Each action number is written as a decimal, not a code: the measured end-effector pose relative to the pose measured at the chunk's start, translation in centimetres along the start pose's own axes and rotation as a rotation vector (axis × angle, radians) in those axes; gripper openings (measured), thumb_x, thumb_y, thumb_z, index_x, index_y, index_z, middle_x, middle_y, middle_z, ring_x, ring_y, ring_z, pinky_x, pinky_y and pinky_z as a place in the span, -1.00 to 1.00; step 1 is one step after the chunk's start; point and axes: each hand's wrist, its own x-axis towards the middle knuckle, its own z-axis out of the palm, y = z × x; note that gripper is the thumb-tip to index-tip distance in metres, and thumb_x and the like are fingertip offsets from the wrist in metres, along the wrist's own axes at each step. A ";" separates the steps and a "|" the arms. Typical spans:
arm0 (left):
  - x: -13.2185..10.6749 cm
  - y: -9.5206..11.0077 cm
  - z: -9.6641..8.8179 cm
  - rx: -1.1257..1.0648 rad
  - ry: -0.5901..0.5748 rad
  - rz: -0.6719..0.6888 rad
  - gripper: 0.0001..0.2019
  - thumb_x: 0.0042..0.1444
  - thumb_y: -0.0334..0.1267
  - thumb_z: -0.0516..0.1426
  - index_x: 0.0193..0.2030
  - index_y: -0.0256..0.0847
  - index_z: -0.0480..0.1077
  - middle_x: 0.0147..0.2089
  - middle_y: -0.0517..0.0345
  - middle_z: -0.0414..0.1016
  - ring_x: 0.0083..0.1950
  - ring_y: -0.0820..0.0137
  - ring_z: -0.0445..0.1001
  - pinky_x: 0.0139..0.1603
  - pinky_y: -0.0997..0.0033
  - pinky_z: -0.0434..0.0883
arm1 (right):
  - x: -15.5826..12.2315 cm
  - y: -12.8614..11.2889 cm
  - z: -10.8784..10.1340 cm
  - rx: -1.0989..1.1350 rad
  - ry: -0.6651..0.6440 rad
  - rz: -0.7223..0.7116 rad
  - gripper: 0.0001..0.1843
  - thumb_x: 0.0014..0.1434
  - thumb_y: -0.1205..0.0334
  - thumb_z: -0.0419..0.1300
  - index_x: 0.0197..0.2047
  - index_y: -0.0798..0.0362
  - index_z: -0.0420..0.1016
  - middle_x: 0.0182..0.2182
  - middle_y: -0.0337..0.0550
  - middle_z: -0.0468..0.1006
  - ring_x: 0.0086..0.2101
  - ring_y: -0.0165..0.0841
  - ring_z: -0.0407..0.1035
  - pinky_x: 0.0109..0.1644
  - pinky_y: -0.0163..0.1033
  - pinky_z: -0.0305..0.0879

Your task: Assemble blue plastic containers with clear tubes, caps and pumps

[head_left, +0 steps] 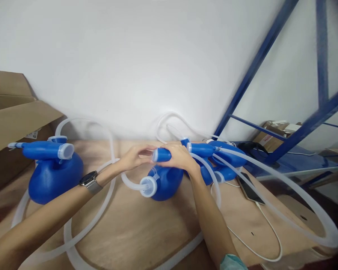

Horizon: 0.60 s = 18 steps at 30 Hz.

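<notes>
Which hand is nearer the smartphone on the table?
Right. Right hand grips the blue spout left of the smartphone; left hand sits farther left, at the spout's end.

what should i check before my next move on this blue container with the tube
1. Right hand wrapped over the middle blue container's spout: ok.
2. Left hand fingertips on the spout's white rim: ok.
3. Container resting on the table: ok.
4. Tube fully seated in the white cap: cannot tell.
5. Phone away from the loose tubing: not ok, tubes lie right beside it.
</notes>
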 end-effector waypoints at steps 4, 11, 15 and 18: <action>-1.5 0.3 0.4 0.244 0.050 0.186 -0.49 0.25 0.09 0.34 0.23 -0.14 0.57 0.23 -0.08 0.63 0.20 0.08 0.64 0.29 0.03 0.57 | 0.2 0.3 0.3 0.018 0.002 -0.055 -0.33 0.02 -0.01 0.55 0.18 -0.03 0.63 0.04 -0.10 0.72 0.06 -0.06 0.58 0.18 -0.08 0.36; -2.4 -0.9 0.2 0.481 0.066 0.443 -0.40 0.36 -0.12 0.29 0.49 -0.04 0.31 0.26 -0.06 0.62 0.18 0.15 0.67 0.18 0.19 0.64 | 0.9 0.8 0.9 0.057 0.030 -0.125 -0.33 -0.07 0.05 0.58 0.13 0.01 0.67 -0.04 -0.09 0.74 -0.01 -0.05 0.60 0.13 -0.05 0.37; -2.2 -0.7 0.3 0.479 0.101 0.362 -0.48 0.27 -0.06 0.36 0.32 -0.09 0.49 0.13 -0.04 0.69 0.03 0.17 0.72 0.14 0.21 0.65 | 1.0 0.8 1.1 0.060 0.016 -0.088 -0.31 -0.08 0.05 0.58 0.15 -0.01 0.65 -0.01 -0.09 0.74 0.01 -0.04 0.60 0.14 -0.03 0.37; -2.1 -0.1 1.2 0.336 0.170 0.193 -0.51 0.18 0.01 0.41 0.18 -0.16 0.58 0.08 -0.04 0.72 -0.03 0.16 0.74 0.07 0.21 0.68 | 1.0 0.7 1.3 0.068 0.041 -0.076 -0.30 -0.06 0.04 0.56 0.18 -0.03 0.63 0.03 -0.09 0.72 0.05 -0.03 0.58 0.15 -0.03 0.36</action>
